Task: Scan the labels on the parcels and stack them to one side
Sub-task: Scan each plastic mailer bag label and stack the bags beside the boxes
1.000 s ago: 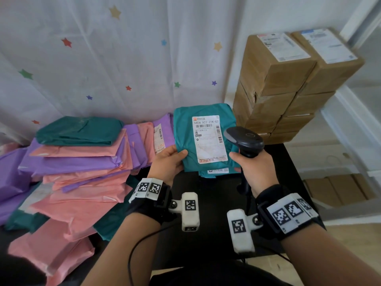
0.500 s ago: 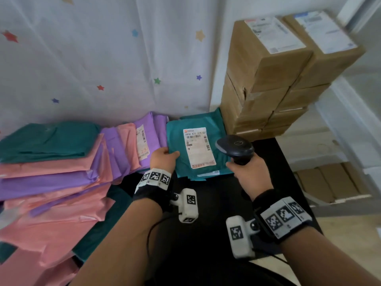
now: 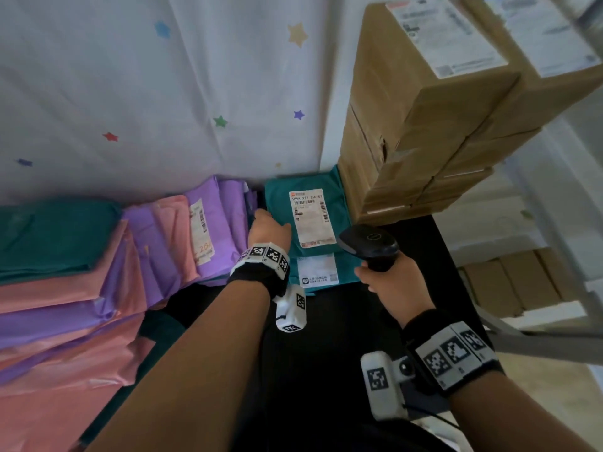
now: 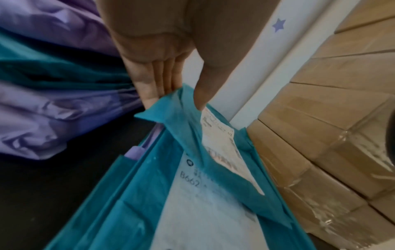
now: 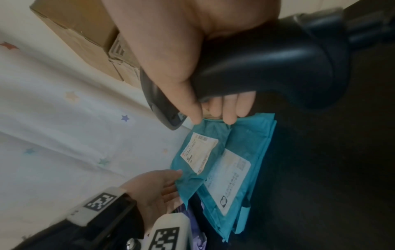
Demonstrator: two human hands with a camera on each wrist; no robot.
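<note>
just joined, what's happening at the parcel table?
A person is scanning parcels. The left hand pinches the edge of a teal mailer, label up, lying on another teal mailer beside the stacked cardboard boxes. The right hand grips a black barcode scanner just in front of it. A heap of pink, purple and teal mailers lies to the left on the black table.

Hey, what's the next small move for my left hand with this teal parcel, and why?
Probably let go: the left hand pinches the teal parcel by its edge, but it already lies label-up on another teal parcel beside the boxes. The right hand grips the scanner.
</note>
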